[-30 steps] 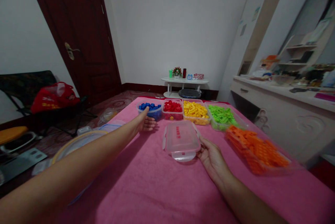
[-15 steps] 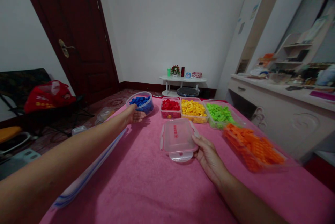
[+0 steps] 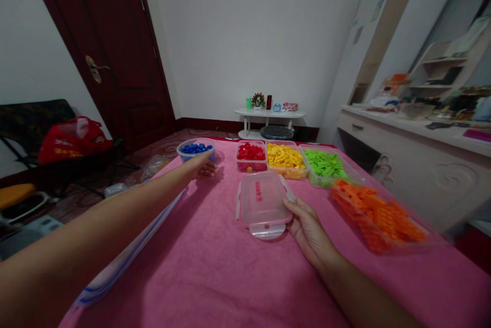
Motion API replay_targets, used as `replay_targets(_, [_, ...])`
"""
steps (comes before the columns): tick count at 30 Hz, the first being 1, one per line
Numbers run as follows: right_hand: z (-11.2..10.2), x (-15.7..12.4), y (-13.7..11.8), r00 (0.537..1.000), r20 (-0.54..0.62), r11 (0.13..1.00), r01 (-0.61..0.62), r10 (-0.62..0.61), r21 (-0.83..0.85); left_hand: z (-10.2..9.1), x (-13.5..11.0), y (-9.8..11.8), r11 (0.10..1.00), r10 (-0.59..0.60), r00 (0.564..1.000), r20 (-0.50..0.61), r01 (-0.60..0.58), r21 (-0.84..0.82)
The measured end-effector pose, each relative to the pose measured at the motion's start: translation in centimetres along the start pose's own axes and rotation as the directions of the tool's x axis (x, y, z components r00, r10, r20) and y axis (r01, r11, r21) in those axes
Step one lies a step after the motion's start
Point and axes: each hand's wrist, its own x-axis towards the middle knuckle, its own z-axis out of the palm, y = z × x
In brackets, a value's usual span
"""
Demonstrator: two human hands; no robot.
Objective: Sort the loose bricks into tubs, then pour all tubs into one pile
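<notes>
My left hand (image 3: pixel 205 165) reaches far across the pink cloth and grips the near side of a round clear tub of blue bricks (image 3: pixel 195 148) at the table's far left. My right hand (image 3: pixel 309 231) rests on the cloth with its fingers curled round the right edge of a clear rectangular lid (image 3: pixel 263 200) with red lettering and snap flaps.
A row of clear boxes stands beyond the lid: red bricks (image 3: pixel 250 156), yellow bricks (image 3: pixel 284 159), green bricks (image 3: pixel 326 165). An orange-brick tray (image 3: pixel 378 215) lies at the right. A flat plastic lid (image 3: pixel 123 261) overhangs the left table edge. A white dresser (image 3: pixel 414 164) stands at the right.
My left hand has carried the blue tub leftward, away from the red box, lifting it briefly and bringing it down near the table's left edge. My right hand stays on the lid.
</notes>
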Motion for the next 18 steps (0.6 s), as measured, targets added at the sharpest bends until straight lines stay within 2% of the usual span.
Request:
replay_targets(2, [0.0, 0.0, 0.1, 1.0, -0.005, 1.0, 0.007, -0.007, -0.004, 2.1, 0.0, -0.3, 0.978, 0.144, 0.99, -0.013, -0.14, 0.152])
replay_targets(5, [-0.4, 0.3, 0.4, 0.998, -0.064, 1.0, 0.028, -0.028, 0.005, 5.1, 0.0, -0.7, 0.868, 0.363, 0.931, 0.018, -0.345, 0.358])
replay_targets(8, [-0.9, 0.6, 0.4, 0.983, -0.178, 0.998, 0.053, -0.048, 0.023, 7.0, 0.1, -1.1, 0.737, 0.48, 0.874, 0.075, -0.448, 0.506])
replay_targets(12, [-1.1, 0.5, -0.3, 0.971, -0.21, 0.993, 0.117, -0.116, -0.005, 7.8, -0.1, -1.2, 0.61, 0.559, 0.824, 0.098, -0.488, 0.625])
replay_targets(18, [-1.1, 0.6, -1.7, 0.942, -0.295, 0.983, 0.18, -0.163, 0.032, 6.7, -1.6, -1.2, 0.513, 0.626, 0.764, 0.155, -0.553, 0.657])
